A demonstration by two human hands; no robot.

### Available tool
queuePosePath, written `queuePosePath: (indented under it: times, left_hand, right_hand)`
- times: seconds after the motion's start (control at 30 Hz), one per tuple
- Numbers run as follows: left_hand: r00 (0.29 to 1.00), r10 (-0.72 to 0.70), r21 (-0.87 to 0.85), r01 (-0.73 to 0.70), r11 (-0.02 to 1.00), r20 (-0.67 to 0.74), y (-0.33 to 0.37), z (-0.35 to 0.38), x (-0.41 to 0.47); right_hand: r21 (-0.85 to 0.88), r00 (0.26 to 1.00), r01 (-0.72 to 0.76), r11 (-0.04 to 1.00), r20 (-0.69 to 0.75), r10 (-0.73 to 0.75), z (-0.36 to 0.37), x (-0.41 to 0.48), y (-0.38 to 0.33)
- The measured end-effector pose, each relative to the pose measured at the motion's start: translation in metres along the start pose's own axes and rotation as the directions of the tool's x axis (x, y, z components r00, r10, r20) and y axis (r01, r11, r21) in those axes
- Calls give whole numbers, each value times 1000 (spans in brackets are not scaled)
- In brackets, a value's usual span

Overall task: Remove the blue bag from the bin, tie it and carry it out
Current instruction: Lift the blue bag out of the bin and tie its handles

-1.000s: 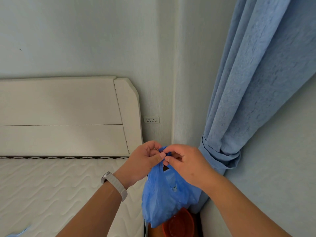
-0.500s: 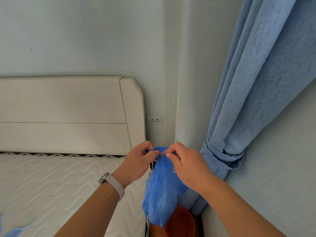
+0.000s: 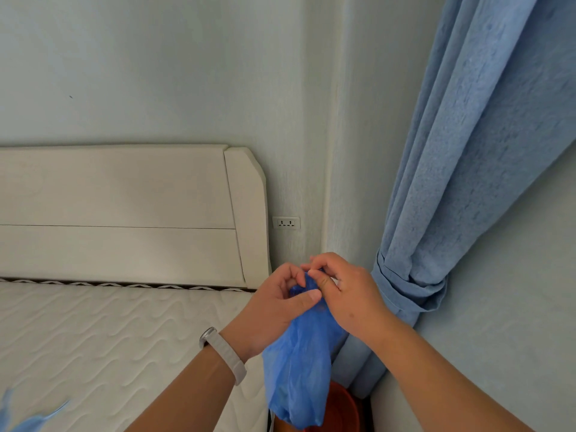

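The blue bag (image 3: 297, 369), thin crinkled plastic, hangs in the air above the red-orange bin (image 3: 341, 410), whose rim shows at the bottom edge behind it. Both hands pinch the bag's gathered top. My left hand (image 3: 274, 304), with a pale watch band on the wrist, grips the bag's neck from the left, thumb pressed across it. My right hand (image 3: 346, 291) holds the top from the right, fingers curled over the plastic. The bag's mouth is hidden between the fingers.
A white mattress (image 3: 93, 338) and cream headboard (image 3: 124, 213) fill the left. A wall socket (image 3: 286, 223) sits beside the headboard. A tied-back blue curtain (image 3: 452, 182) hangs on the right, close to the bin. Another blue plastic piece (image 3: 28, 419) lies at bottom left.
The hands have drawn closer over the bag's top, the right fingers now curling over the left. The bag hangs narrower and more bunched than a second ago.
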State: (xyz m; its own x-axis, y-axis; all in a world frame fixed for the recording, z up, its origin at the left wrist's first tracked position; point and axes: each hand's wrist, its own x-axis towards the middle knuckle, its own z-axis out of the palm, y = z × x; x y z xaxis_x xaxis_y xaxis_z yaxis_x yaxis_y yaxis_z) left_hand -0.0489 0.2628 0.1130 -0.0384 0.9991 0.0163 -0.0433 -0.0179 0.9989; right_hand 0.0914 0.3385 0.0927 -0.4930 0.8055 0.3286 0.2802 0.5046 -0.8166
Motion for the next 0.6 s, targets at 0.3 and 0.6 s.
queuePosePath:
  times: [0.3, 0.6]
  left_hand:
    - [1000, -14, 80, 14, 997, -7, 2, -6, -6]
    - [985, 128, 379, -76, 922, -114, -2, -20, -13]
  right_hand:
    - [257, 944, -304, 917, 211, 254, 8, 0, 2]
    - [429, 771, -614, 662, 506, 387, 9, -5, -7]
